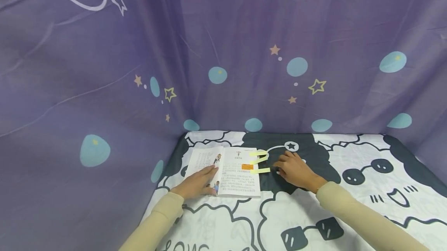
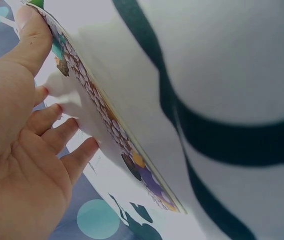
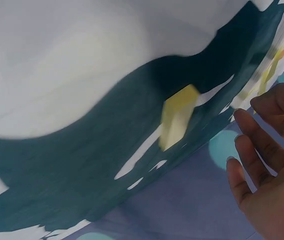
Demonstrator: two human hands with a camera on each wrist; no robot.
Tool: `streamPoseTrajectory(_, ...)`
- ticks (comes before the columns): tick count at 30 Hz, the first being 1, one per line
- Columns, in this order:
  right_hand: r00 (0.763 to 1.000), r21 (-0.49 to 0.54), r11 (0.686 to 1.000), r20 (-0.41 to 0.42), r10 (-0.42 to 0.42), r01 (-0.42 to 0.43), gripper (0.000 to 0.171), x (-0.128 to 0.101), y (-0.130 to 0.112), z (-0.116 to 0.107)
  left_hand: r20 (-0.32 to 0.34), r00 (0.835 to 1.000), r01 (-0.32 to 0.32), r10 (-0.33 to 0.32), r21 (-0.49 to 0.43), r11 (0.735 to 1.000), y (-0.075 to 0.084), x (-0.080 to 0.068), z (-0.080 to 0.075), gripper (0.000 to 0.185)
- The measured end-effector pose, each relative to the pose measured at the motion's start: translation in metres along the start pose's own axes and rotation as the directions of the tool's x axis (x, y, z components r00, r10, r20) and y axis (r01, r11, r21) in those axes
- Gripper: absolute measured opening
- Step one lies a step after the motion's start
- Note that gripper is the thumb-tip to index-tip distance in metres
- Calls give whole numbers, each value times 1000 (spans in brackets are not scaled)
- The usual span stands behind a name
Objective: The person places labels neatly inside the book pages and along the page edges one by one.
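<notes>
An open book lies on the patterned tablecloth. Three yellow sticky tabs jut from its right page edge, beside an orange sticker. My left hand rests flat on the left page. In the left wrist view its fingers and thumb press the book's page. To the right of the book, my right hand is on the cloth, close to the tabs. In the right wrist view its fingers are loosely bent and hold nothing. A small yellow sticky pad lies a little apart from them.
A purple curtain with moons, stars and blue dots closes off the back and both sides of the table. The cloth stretches on to the right and toward the front edge.
</notes>
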State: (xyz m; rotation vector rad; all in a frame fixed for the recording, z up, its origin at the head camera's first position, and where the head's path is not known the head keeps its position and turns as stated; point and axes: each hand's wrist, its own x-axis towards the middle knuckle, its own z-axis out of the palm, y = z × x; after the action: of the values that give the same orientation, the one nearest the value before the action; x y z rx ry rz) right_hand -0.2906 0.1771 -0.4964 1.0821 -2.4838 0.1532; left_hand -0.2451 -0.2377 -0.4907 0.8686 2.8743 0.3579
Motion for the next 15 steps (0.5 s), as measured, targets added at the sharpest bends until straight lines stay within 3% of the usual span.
streamPoseTrajectory(15, 999, 26, 999, 4, 40, -40, 29, -34, 31, -12, -4, 1000, -2, 2, -5, 1000, -2, -1, 2, 89)
